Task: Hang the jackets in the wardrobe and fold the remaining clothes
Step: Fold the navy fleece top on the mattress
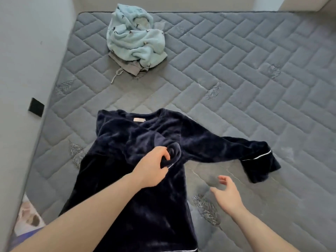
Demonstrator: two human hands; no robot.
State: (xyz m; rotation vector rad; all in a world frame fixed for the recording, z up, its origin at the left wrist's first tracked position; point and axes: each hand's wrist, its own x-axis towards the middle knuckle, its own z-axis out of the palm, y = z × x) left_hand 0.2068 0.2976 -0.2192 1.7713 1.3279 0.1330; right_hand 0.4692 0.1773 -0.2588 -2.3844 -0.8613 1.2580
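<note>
While the left hand pinched the rolled cuff of the navy top at the centre of the frame, its grip curled tight round the fabric, the right hand hovered at lower right with fingers loosely spread, holding nothing and clear of the cloth. The top lay flat on the mattress, collar toward the top of the frame, hem running off the bottom edge. Its other sleeve stretched out to the right, white piping near the cuff. In the upper left of the mattress sat a crumpled light-blue fleece, resting on a grey garment whose drawstring trailed down. A wall ran along the left.
</note>
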